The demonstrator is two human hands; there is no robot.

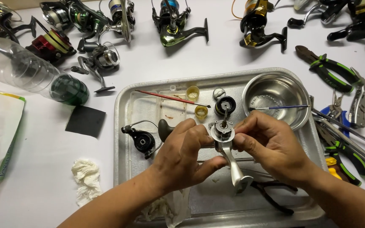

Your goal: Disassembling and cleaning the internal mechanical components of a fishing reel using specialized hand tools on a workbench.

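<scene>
Over a metal tray [123, 126], both hands hold a silver fishing reel body [227, 145] with its shaft pointing up. My left hand [182, 154] grips the body from the left, next to a dark handle knob [164, 128]. My right hand [267, 145] pinches the round top of the body from the right. On the tray behind lie a black spool [225, 104], a black rotor with wire bail [142, 139], a red-handled brush [170, 98] and two small yellow caps [192, 92].
A steel bowl [275, 99] with a thin blue brush stands at the tray's right. Black pliers [271, 194] lie at the tray's front. Green-handled pliers [330, 67] and other tools lie right. Several reels [176, 25] line the back; a plastic bottle [30, 71], black pad [85, 121] and crumpled tissue [87, 179] lie left.
</scene>
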